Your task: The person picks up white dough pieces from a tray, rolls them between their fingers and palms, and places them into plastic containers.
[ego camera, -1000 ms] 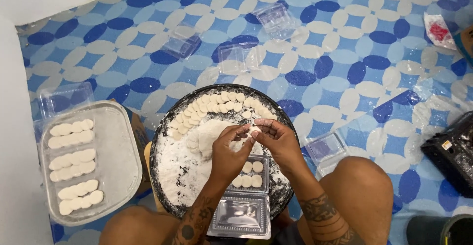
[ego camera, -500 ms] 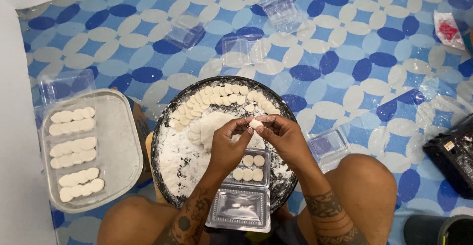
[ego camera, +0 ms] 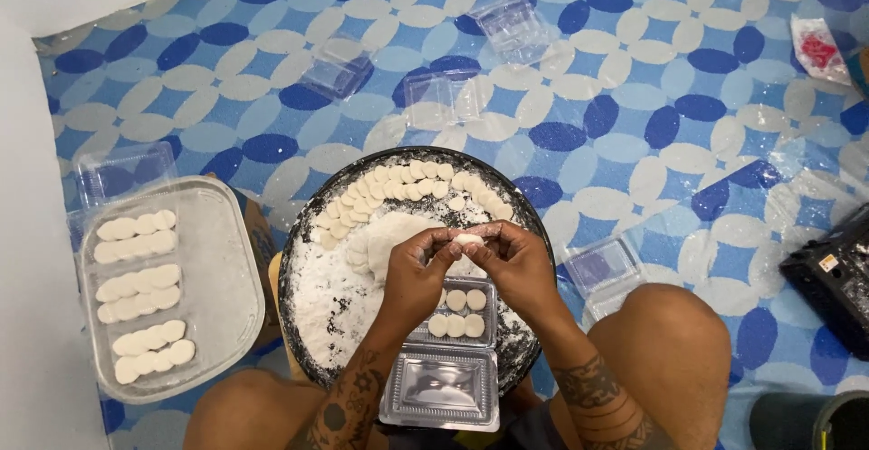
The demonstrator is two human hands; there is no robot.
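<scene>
Since a second ago both hands have drifted slightly toward 12 o'clock over the round tray (ego camera: 308,233), the dough piece (ego camera: 468,240) staying between them. Left hand (ego camera: 418,273) and right hand (ego camera: 511,264) pinch it together, fingertips almost closed. Squeezed harder, the soft piece could tear or drop into the flour, missing the plastic box (ego camera: 457,312) at 6 o'clock.

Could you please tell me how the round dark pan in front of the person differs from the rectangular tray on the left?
The round dark pan is circular and heaped with white flour; the rectangular tray is pale with rounded corners and only lightly dusted. The pan's white discs curve along its far rim, while the tray's discs lie in straight overlapping rows. Both hands, left hand and right hand, work over the pan; the tray lies untouched. Both hold similar white discs.
</scene>
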